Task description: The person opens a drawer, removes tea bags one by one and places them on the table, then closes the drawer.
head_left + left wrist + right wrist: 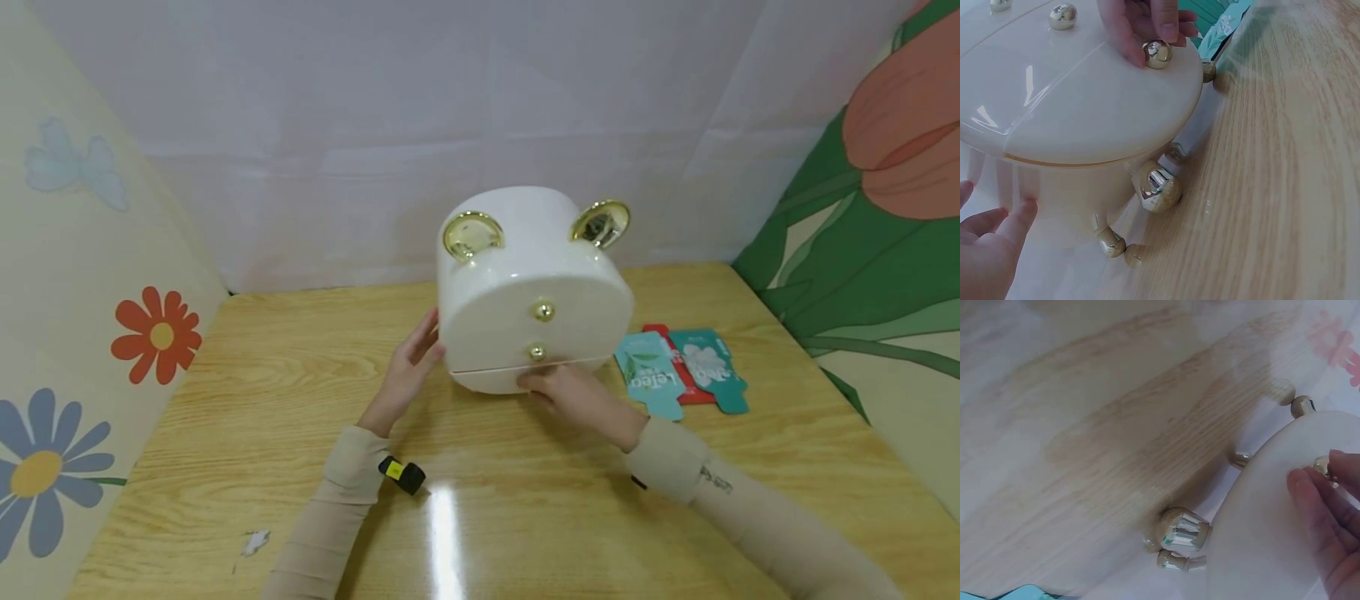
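A glossy white box (532, 317) with rounded sides, gold ear-shaped discs and small drawers stands on the wooden table. My left hand (408, 371) is at its left side; in the left wrist view the fingertips (1027, 209) rest against the wall of the box, fingers only lightly bent. At the lowest drawer front, my right hand (573, 396) pinches a round gold knob (1158, 54) between thumb and fingers. Two more gold knobs (543, 312) show above it in the head view. Short gold feet (1159, 187) hold the box up. That drawer sits flush with the front.
Flattened tea cartons lie right of the box: a light blue one (654, 372), a teal one (705, 367) and a red one partly beneath. A small black and yellow item (402, 474) is at the left cuff. A white patch (256, 542) marks the table's front left.
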Tool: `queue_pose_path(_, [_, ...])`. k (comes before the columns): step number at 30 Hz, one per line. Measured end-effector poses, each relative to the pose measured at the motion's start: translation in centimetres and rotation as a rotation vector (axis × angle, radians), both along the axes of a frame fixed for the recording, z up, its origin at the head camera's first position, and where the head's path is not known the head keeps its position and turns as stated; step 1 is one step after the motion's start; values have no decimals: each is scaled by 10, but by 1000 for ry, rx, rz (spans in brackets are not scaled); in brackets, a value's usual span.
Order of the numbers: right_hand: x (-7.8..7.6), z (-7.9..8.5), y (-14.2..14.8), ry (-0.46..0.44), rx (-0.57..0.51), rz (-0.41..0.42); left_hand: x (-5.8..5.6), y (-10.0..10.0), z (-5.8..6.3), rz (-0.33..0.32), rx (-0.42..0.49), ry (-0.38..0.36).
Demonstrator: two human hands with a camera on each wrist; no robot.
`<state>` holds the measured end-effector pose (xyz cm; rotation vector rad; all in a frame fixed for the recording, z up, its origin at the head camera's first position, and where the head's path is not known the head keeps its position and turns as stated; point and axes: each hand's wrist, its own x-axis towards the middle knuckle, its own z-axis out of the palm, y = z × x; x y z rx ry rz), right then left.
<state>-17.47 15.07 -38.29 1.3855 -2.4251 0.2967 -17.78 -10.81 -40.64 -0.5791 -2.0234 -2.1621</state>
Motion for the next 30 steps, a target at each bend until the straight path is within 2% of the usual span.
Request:
queue_pose_path(5, [2, 1, 6, -50, -73, -23, 1, -1, 0, -1, -1, -6])
queue_pose_path(13, [-1, -1, 12, -23, -87, -39, 0, -4, 1, -89, -9, -40])
queue_pose_path(18, [-1, 4, 7, -35, -61, -63, 3, -1, 8, -59, -67, -32])
queue_pose_path(22, [-2, 2, 3, 2, -46, -65, 10, 0, 16, -50, -86, 8])
queue_pose_path(27, [-4, -5, 0, 57, -102, -21, 7, -1, 10, -40, -90, 23])
queue_pose_path(30, [-5, -6, -2, 64, -128, 1, 4, -3, 4, -8, -104, 17])
